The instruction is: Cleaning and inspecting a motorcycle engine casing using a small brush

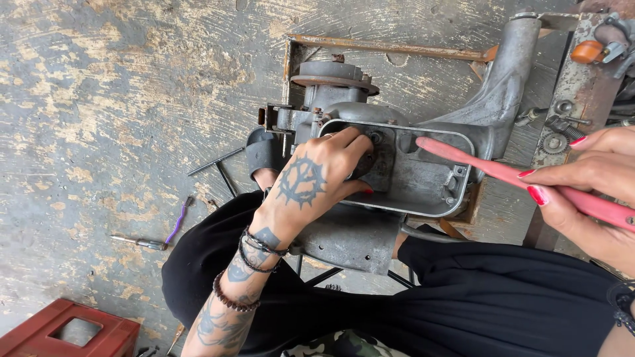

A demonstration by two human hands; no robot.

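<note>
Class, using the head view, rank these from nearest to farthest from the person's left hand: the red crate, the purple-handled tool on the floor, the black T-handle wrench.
From the left hand:
1. Black T-handle wrench, just left of the engine casing.
2. Purple-handled tool, farther left on the floor.
3. Red crate, bottom-left corner.

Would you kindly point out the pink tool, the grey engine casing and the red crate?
pink tool (486, 167), head view, middle of its shaft.
grey engine casing (423, 182), head view, bare inner floor.
red crate (40, 327), head view, top rim.
</note>
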